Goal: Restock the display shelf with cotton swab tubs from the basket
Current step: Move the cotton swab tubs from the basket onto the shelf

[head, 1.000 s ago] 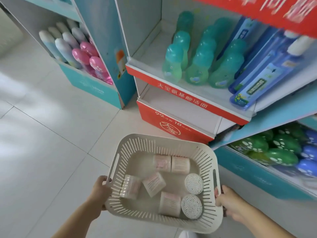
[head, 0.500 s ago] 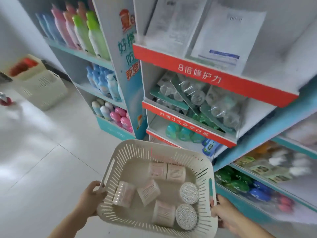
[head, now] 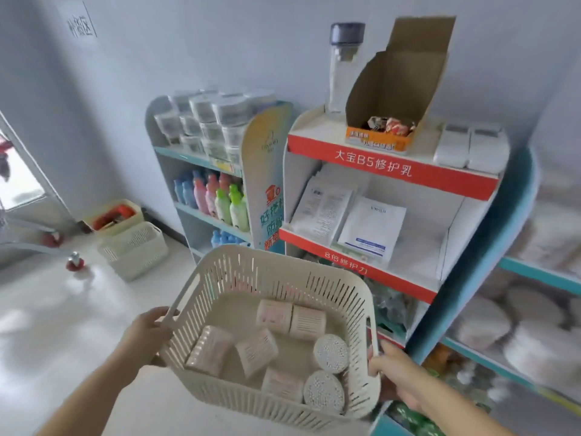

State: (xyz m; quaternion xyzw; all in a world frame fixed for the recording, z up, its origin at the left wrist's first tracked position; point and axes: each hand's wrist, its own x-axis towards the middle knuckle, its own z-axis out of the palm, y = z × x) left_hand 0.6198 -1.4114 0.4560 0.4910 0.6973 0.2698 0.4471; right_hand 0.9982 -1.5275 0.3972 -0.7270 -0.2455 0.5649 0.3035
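A person is holding a cream slotted basket [head: 251,272] in front of a row of display shelves. The left hand [head: 147,333] is curling its fingers round the handle on the left side, and the right hand [head: 393,371] is gripping the rim on the right. Seven cotton swab tubs [head: 273,316] are lying loose on the basket floor, five on their sides and two turning their round ends of swab tips upward. None is being handled. At the far left, the top tier of a blue shelf unit [head: 188,157] is carrying stacks of clear round tubs [head: 217,121]. These are looking like the same stock, though blur is leaving that uncertain. The step in hand appears to be bringing the basket up to the shelf. The next move is likely calling for one hand to be freed, by setting the basket down or bracing it against the body. Only then can a tub be lifted out and stood among the stacks.
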